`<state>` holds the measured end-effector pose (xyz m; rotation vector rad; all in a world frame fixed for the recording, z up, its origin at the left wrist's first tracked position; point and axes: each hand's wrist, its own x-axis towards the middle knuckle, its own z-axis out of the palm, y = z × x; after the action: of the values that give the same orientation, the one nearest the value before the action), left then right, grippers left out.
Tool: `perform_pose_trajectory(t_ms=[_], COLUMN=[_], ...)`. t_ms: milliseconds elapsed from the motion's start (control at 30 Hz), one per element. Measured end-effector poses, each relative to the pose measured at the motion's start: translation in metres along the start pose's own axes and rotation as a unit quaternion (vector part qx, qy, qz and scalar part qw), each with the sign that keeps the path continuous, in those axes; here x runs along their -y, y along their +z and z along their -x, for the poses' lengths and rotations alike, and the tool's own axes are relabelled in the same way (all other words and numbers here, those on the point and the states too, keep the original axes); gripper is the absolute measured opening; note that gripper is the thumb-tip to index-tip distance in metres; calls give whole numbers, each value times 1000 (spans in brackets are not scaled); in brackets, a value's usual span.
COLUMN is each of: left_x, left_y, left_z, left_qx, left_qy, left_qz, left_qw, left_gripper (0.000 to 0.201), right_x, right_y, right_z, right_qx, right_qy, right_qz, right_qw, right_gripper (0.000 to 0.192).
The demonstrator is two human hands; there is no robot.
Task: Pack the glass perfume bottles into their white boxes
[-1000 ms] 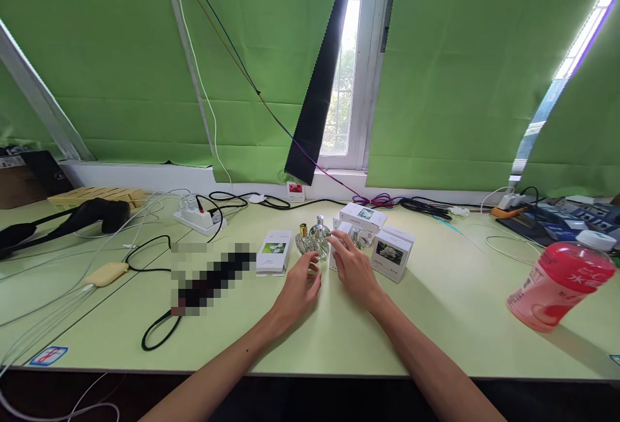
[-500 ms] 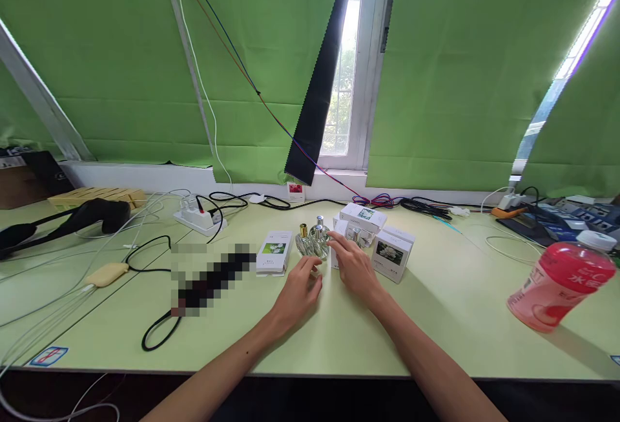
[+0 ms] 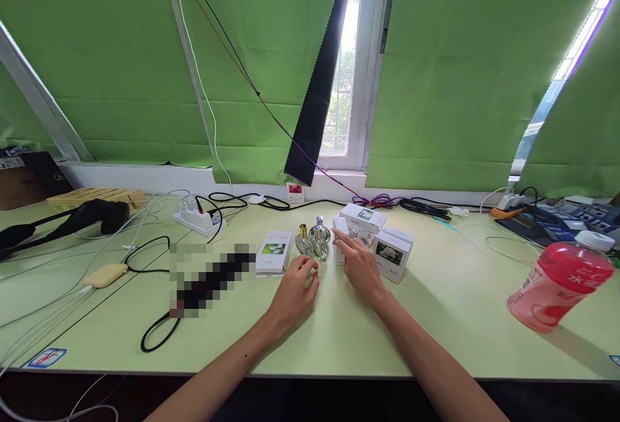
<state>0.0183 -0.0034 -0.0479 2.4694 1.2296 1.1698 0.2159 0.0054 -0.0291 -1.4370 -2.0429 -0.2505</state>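
Several clear glass perfume bottles stand together at the middle of the table, among them a gold-capped bottle (image 3: 303, 233) and a silver-capped bottle (image 3: 318, 231). In front of them my left hand (image 3: 296, 286) rests with fingers loosely bent and apart, holding nothing I can see. To its right, my right hand (image 3: 359, 263) is on a small upright white box (image 3: 340, 255), its fingers across the upper left edge; the thumb's contact is unclear. Behind that hand another bottle (image 3: 359, 234) is partly hidden. A printed white box (image 3: 390, 254) with a flower picture stands beside it.
Another flower-printed box (image 3: 274, 254) lies left of the bottles, and a white box (image 3: 363, 216) lies behind my right hand. A pink drink bottle (image 3: 557, 283) stands at the right. Cables and a power strip (image 3: 199, 218) run along the back left.
My right hand has shifted slightly right, and the small white box under it has moved right too, showing more of its side. My left hand has barely drawn back from the bottles.
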Motion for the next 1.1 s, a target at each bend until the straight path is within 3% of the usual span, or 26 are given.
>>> perform_pose_trajectory(t_ms=[367,567,700,800,933,1100], left_x=[15,36,44,48,56,62], left_y=[-26,-47,-58,-58,-51,-47], left_z=[-3,-8,-9,-5,1,3], left_qx=[-15,64,150,182,167,130], left_qy=[-84,-177,-205,-209,-197,-188], left_qz=[-193,-274,-274,-267,-257,-256], left_qw=[977,943,928,923,931,939], left_gripper=[38,61,72,81,79,69], right_x=[-4,-5,-3,0,5,9], right_y=[1,3,2,3,7,8], right_z=[0,1,1,2,4,5], right_qx=[-11,-12,-13,-38,-89,-89], right_qy=[-6,2,0,-2,1,16], right_qz=[-6,-11,-34,-73,-120,-143], right_qw=[1000,1000,999,997,989,986], right_gripper=[58,64,57,52,43,36])
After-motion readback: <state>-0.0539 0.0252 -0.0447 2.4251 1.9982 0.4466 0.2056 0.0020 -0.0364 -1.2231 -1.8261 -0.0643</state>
